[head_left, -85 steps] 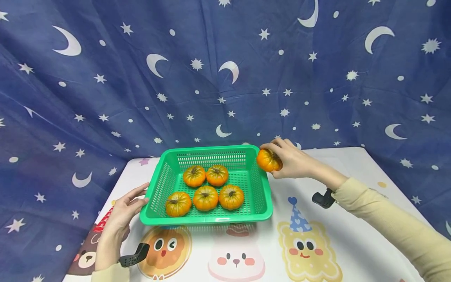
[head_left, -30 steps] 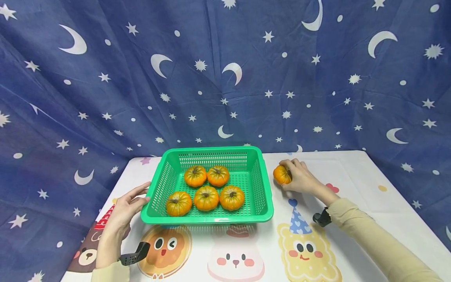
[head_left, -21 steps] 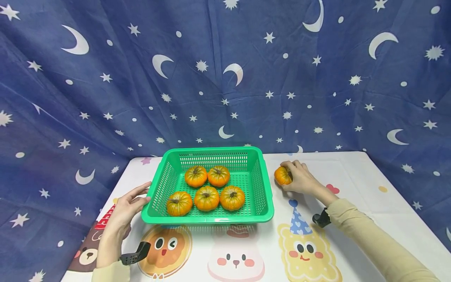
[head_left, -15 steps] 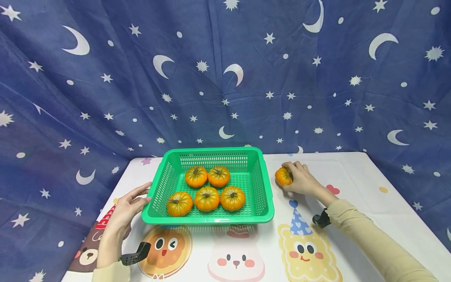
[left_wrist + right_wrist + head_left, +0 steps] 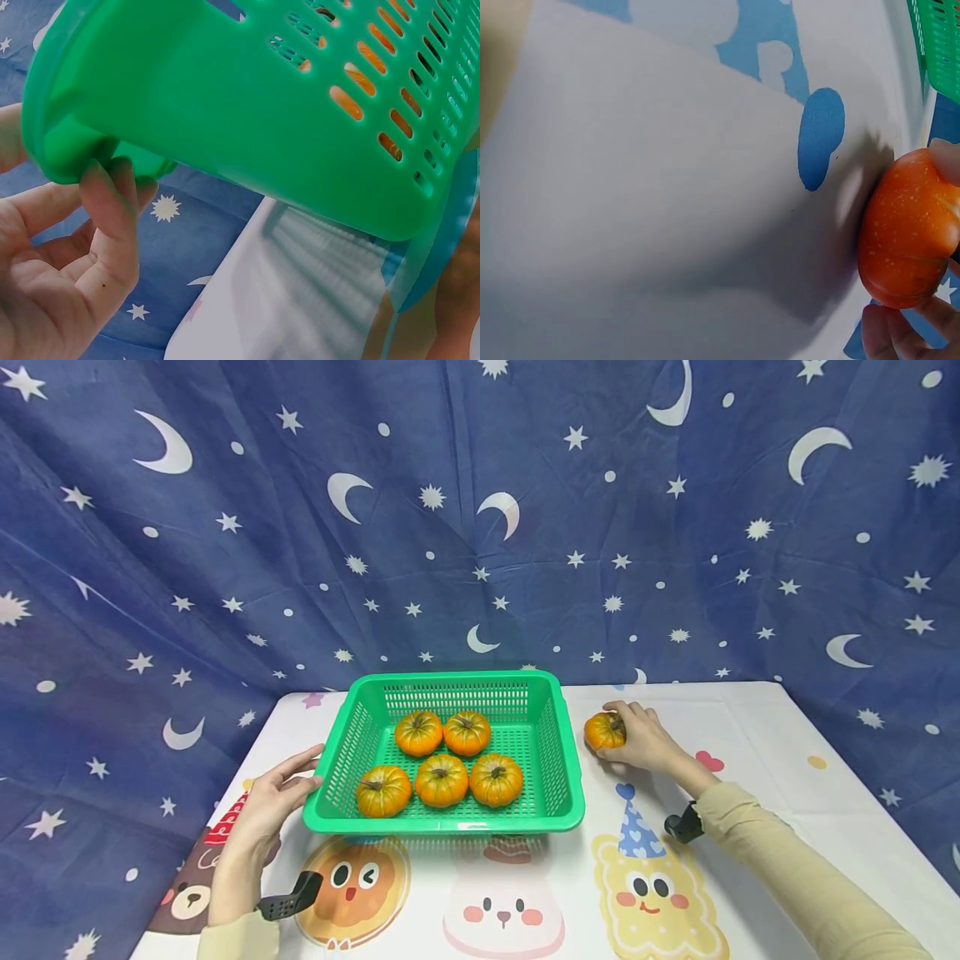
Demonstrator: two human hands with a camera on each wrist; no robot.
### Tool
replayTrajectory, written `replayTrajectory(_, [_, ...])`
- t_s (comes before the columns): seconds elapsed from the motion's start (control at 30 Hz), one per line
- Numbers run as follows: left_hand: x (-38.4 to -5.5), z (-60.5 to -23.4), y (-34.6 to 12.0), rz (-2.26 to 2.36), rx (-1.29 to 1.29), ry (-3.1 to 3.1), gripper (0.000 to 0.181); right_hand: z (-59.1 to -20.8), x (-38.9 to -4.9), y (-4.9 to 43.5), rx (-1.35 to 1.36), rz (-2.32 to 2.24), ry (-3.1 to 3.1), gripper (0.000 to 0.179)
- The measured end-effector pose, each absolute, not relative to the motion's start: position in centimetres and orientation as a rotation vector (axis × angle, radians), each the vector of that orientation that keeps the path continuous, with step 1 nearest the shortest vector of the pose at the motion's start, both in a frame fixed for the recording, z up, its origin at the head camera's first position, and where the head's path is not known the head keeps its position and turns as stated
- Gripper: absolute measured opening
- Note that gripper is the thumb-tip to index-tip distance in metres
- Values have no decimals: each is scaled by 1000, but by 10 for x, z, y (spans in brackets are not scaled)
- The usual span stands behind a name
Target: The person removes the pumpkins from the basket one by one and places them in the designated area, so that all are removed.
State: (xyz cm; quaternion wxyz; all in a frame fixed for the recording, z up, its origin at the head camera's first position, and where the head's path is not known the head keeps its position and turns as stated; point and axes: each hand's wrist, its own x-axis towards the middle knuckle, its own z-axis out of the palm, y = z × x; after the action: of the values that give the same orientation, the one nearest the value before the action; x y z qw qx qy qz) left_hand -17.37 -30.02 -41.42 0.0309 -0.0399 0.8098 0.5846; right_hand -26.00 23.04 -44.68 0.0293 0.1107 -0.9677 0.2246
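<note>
Grips a squat, ribbed orange pumpkin [image 5: 601, 732] in the right hand [image 5: 641, 740] at the white cartoon-print tablecloth [image 5: 750, 731], beside a green slotted plastic basket [image 5: 442, 827]; pinches the basket's rim [image 5: 36, 120] in the left hand [image 5: 270, 803]. Probably setting down or lifting (unclear which); calls for gentle release or firm hold.

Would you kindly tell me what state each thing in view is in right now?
Green basket: upright, open at the top
Five pumpkins: whole, stems on, inside the basket
Lone pumpkin: whole, outside the basket, gripped
Left hand: fingers curled at the basket's rim
Right hand: gripping the lone pumpkin
White tablecloth: spread out, lightly creased
Blue curtain: hanging, slightly folded
</note>
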Motion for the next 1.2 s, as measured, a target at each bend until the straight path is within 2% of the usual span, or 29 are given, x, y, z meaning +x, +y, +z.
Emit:
replayTrajectory(0.53, [-176,-413,-299,1783,-126,2506,55,-441,-257,236,335,705,-2964,80])
replayTrajectory(1.2, [-173,-413,-300,1803,-126,2489,57,-398,-243,217,485,751,-2866,71])
